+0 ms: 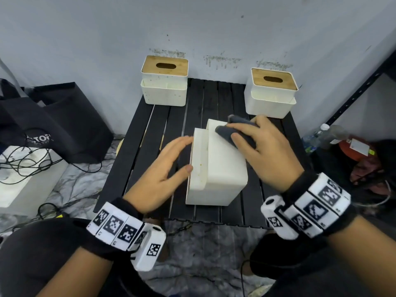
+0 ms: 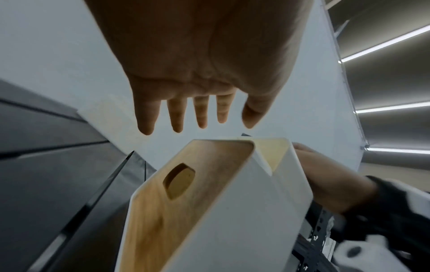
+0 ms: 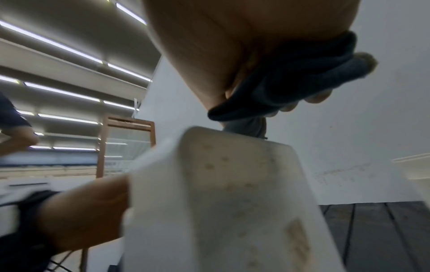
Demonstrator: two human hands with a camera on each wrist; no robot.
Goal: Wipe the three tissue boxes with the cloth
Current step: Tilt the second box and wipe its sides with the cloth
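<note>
Three white tissue boxes with bamboo lids are on a black slatted table (image 1: 137, 146). Two stand upright at the back, one on the left (image 1: 164, 86) and one on the right (image 1: 270, 97). The third box (image 1: 222, 168) (image 2: 232, 211) (image 3: 232, 193) lies on its side mid-table, lid facing left. My right hand (image 1: 257, 146) (image 3: 209, 55) grips a dark grey cloth (image 1: 227, 133) (image 3: 291, 88) and presses it on the far end of the box's upward face. My left hand (image 1: 169, 155) (image 2: 200, 114) has straight fingers, with the thumb and fingertips at the box's lid edge.
A black bag (image 1: 53, 121) and a white device with tangled cables (image 1: 21, 174) sit on the floor to the left. On the right are a water bottle (image 1: 315, 136) and a black metal shelf post (image 1: 360, 88). The wall stands close behind the table.
</note>
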